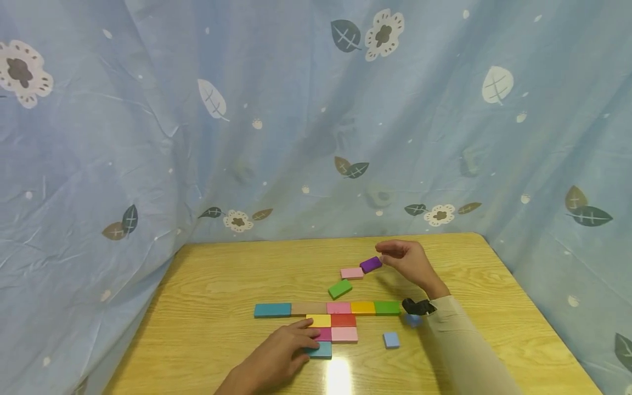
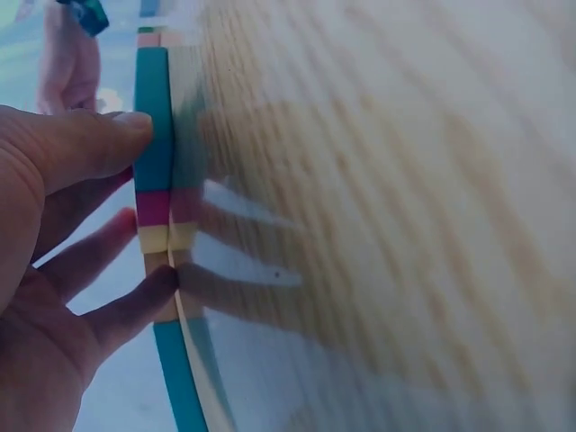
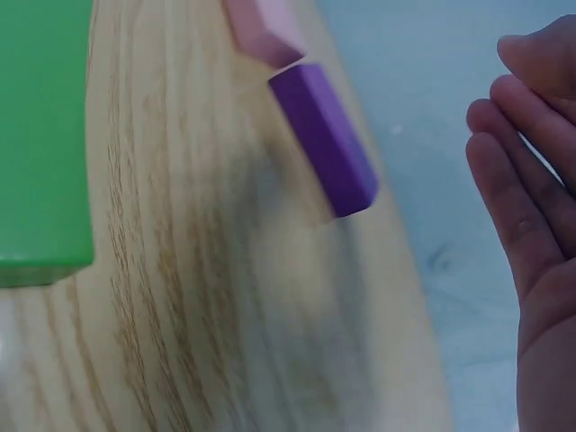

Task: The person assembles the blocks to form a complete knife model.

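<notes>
Toward the far edge of the wood-grain counter, a smooth purple rectangular block (painted wood or plastic, can't tell which) lies just beside a pale pink rectangular block. Their corners nearly meet, maybe touch. Right hand hangs just off the purple one's other end, fingers loosely bent, holding nothing; the right wrist view shows it clear of the block.

Long axis runs on a slant: one end aims at the pink block, the other off to the far right. A bright green rectangular block closer in slants much the same way.

Handling-wise I'd guess light, stiff, tough to break, maybe a bit slick. I'd pinch it across the long sides around the middle, since the pink end looks cramped.

Left hand has its fingers spread and relaxed on a flat cluster: yellow block, magenta block and teal rectangular block, thumb against the teal's edge. Doesn't look like it's gripping any.
</notes>
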Demonstrator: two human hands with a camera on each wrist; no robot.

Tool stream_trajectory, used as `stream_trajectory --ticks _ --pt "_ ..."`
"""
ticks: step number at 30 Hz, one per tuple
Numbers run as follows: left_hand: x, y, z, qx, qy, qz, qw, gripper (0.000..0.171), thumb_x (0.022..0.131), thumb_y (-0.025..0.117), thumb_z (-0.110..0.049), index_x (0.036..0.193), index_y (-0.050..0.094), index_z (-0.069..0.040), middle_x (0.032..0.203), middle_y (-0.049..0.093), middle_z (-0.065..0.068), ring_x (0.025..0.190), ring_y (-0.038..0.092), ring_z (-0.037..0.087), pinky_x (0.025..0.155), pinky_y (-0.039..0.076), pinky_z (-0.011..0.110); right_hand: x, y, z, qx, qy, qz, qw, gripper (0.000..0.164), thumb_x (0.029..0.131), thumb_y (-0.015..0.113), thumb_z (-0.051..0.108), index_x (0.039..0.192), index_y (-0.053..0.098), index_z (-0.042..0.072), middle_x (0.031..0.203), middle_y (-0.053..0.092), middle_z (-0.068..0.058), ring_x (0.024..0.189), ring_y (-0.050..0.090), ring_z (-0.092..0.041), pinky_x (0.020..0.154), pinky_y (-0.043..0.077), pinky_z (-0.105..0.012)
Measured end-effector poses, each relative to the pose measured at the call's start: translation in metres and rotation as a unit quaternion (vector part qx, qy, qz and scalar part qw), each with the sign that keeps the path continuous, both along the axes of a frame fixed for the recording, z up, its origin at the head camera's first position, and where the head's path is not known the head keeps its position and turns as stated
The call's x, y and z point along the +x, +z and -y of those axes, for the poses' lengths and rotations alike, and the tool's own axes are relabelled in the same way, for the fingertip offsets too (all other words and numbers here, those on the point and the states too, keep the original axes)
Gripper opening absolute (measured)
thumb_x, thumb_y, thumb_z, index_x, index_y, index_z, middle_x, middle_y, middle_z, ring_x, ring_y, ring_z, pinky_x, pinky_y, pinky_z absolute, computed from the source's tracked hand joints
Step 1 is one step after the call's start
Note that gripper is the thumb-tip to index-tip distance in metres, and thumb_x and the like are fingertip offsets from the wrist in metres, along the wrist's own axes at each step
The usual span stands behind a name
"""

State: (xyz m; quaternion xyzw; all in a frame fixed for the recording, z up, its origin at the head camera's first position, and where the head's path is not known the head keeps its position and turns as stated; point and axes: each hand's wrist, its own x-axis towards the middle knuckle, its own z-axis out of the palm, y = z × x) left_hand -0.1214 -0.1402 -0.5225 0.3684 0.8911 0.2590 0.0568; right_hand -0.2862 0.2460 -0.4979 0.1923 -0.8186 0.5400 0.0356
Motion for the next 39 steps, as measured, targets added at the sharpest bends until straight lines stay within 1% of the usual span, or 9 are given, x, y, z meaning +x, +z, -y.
stream_trajectory --ticks 5,9,15,21,25,28,31,33,39 --pt "0.0 0.001 -0.001 0.005 0.003 0.009 0.9999 0.031 0.102 0.075 -0.006 0.13 0.081 -0.018 0.152 0.068 -0.004 0.151 0.058 0.03 0.12 0.055 0.049 -0.017 -0.014 0.002 -0.008 0.006 0.021 1.0 0.036 0.098 0.08 0.002 0.132 0.074 -0.007 0.133 0.074 -0.03 0.118 0.077 -0.042 0.091 0.064 -0.017" --pt "0.0 0.003 -0.001 0.007 0.007 0.017 0.9998 0.031 0.101 0.076 -0.005 0.129 0.082 -0.018 0.151 0.069 -0.003 0.151 0.058 0.03 0.12 0.055 0.048 -0.026 -0.021 0.004 -0.005 0.012 0.032 0.999 0.038 0.097 0.079 -0.002 0.133 0.072 -0.011 0.133 0.074 -0.03 0.121 0.075 -0.047 0.091 0.063 -0.014" --pt "0.0 0.003 -0.002 0.01 0.006 0.014 0.9998 0.031 0.101 0.076 -0.004 0.128 0.082 -0.017 0.15 0.069 -0.002 0.15 0.058 0.032 0.119 0.056 0.048 -0.025 -0.028 0.002 0.018 0.03 0.057 0.998 0.039 0.097 0.078 -0.005 0.135 0.071 -0.012 0.133 0.074 -0.031 0.122 0.074 -0.047 0.095 0.058 -0.01" --pt "-0.001 0.001 -0.002 0.013 0.002 0.003 0.9999 0.03 0.1 0.078 -0.003 0.126 0.083 -0.016 0.148 0.071 0.0 0.148 0.06 0.034 0.117 0.058 0.048 -0.022 -0.036 -0.003 0.031 0.033 0.052 0.998 0.039 0.095 0.079 -0.008 0.133 0.073 -0.01 0.133 0.074 -0.03 0.122 0.075 -0.046 0.095 0.06 -0.012" --pt "-0.001 0.001 -0.002 0.003 0.01 0.014 0.9998 0.03 0.1 0.078 -0.005 0.128 0.082 -0.018 0.149 0.07 -0.003 0.15 0.059 0.031 0.118 0.057 0.046 -0.021 -0.039 -0.003 0.046 0.018 0.034 0.998 0.036 0.094 0.081 -0.007 0.13 0.075 -0.009 0.129 0.077 -0.027 0.117 0.077 -0.043 0.092 0.06 -0.012" --pt "-0.001 0.001 -0.003 0.001 0.014 0.018 0.9997 0.03 0.1 0.078 -0.006 0.127 0.082 -0.018 0.149 0.07 -0.003 0.15 0.058 0.03 0.119 0.057 0.046 -0.02 -0.04 -0.005 0.073 -0.012 0.014 0.997 0.033 0.094 0.083 -0.002 0.127 0.078 -0.005 0.126 0.079 -0.022 0.113 0.079 -0.039 0.09 0.059 -0.011" --pt "-0.001 0.0 -0.003 0.007 0.012 0.012 0.9998 0.03 0.1 0.078 -0.004 0.126 0.083 -0.017 0.148 0.071 -0.002 0.149 0.059 0.032 0.118 0.057 0.048 -0.014 -0.042 -0.009 0.084 -0.042 0.002 0.996 0.031 0.095 0.084 0.002 0.125 0.08 -0.002 0.123 0.081 -0.019 0.111 0.079 -0.036 0.089 0.058 -0.01" --pt "0.0 0.0 -0.003 0.011 0.011 0.011 0.9998 0.03 0.1 0.078 -0.003 0.126 0.083 -0.017 0.148 0.071 -0.001 0.149 0.06 0.032 0.118 0.057 0.048 -0.006 -0.042 -0.013 0.076 -0.054 0.0 0.996 0.03 0.095 0.085 0.003 0.125 0.081 -0.001 0.122 0.081 -0.019 0.109 0.08 -0.033 0.088 0.059 -0.011" --pt "0.001 0.003 -0.002 0.005 0.014 0.013 0.9998 0.03 0.101 0.077 -0.005 0.126 0.083 -0.019 0.149 0.07 -0.003 0.149 0.059 0.032 0.118 0.057 0.05 0.034 -0.034 -0.023 0.051 -0.079 -0.012 0.996 0.03 0.096 0.086 0.009 0.125 0.081 0.002 0.121 0.082 -0.017 0.103 0.08 -0.011 0.085 0.063 -0.013"
